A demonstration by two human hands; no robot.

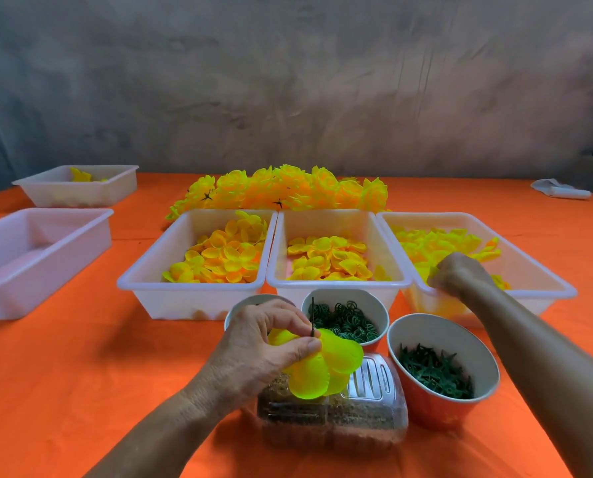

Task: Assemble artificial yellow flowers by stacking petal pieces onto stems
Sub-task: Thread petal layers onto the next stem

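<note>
Petals stacked on the thin stem look feather-light, soft and crushable, best pinched at the centre, as the left hand grips them, while beyond, the right hand curls into the right tray's loose petals, its grasp hidden.

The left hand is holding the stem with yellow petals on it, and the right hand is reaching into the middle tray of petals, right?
Not quite. In the head view the right hand is in the right tray, not the middle tray. The left hand does hold the stem with yellow petals on it.
</note>
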